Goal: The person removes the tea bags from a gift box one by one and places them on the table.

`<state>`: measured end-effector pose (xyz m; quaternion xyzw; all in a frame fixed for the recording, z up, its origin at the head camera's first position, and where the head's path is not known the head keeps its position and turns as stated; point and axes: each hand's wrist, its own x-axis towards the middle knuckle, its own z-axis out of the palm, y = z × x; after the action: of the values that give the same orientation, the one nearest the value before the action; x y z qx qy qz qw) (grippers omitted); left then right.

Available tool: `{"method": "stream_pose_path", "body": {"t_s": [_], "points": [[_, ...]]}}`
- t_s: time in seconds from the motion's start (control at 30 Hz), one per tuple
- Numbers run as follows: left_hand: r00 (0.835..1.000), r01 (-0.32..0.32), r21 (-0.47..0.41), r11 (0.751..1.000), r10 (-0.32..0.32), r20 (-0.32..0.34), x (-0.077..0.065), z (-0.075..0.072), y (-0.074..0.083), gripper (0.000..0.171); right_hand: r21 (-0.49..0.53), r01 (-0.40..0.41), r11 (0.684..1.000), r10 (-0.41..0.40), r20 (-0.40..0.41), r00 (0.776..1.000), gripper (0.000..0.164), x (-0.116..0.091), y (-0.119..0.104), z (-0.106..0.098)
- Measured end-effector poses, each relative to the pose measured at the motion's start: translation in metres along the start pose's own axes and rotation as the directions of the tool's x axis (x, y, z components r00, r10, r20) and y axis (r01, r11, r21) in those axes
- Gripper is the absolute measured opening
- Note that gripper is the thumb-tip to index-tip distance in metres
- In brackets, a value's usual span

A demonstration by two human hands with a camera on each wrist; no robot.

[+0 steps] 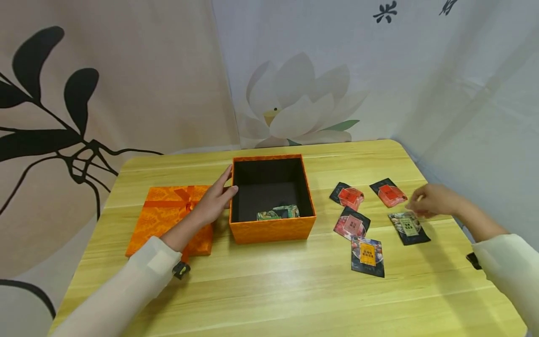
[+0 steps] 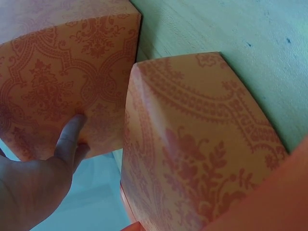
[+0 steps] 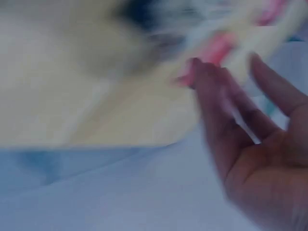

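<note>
My left hand [image 1: 212, 201] holds the left wall of an orange patterned gift box [image 1: 273, 231]. The thumb comes over its rim, and fingertips press the outer wall in the left wrist view. Inside the dark box lie green-patterned packets [image 1: 290, 211]. My right hand [image 1: 438, 201] hovers near a dark packet with a green label [image 1: 408, 227]. Its fingers are loosely bent with nothing between them; thumb and fingers stand apart in the blurred right wrist view. A packet with a red label [image 1: 389, 194] lies just left of that hand.
An orange lid [image 1: 143, 224] with a ribbon bow lies left of the box, under my left forearm. Between the box and my right hand are a red packet [image 1: 349, 195], a pink-labelled packet [image 1: 351, 223] and a yellow-labelled packet [image 1: 367, 256]. A printed curtain [image 1: 177, 84] backs the wooden table [image 1: 269, 290].
</note>
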<state>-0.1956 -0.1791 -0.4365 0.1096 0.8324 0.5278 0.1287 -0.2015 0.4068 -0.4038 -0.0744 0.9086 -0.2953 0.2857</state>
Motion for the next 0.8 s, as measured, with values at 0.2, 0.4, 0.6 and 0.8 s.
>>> {"method": "stream_pose_path", "body": {"t_s": [0.2, 0.4, 0.6, 0.8], "points": [[1.0, -0.012, 0.004, 1.0, 0.012, 0.005, 0.001, 0.001, -0.001, 0.074, 0.415, 0.15, 0.898, -0.189, 0.055, 0.98, 0.052, 0.023, -0.106, 0.011], [1.0, -0.012, 0.017, 1.0, 0.012, -0.008, 0.0, 0.003, -0.001, 0.072, 0.389, 0.3, 0.871, -0.328, 0.008, 0.944, 0.038, 0.05, -0.201, 0.048], [1.0, -0.014, 0.022, 1.0, 0.015, -0.012, -0.002, 0.002, 0.003, 0.073, 0.423, 0.255, 0.869, -0.355, 0.174, 0.918, 0.04, 0.085, -0.266, 0.079], [1.0, -0.013, 0.031, 0.999, 0.013, -0.018, -0.003, 0.001, 0.002, 0.074, 0.218, 0.18, 0.959, -0.254, 0.391, 0.884, 0.046, 0.124, -0.285, 0.1]]}}
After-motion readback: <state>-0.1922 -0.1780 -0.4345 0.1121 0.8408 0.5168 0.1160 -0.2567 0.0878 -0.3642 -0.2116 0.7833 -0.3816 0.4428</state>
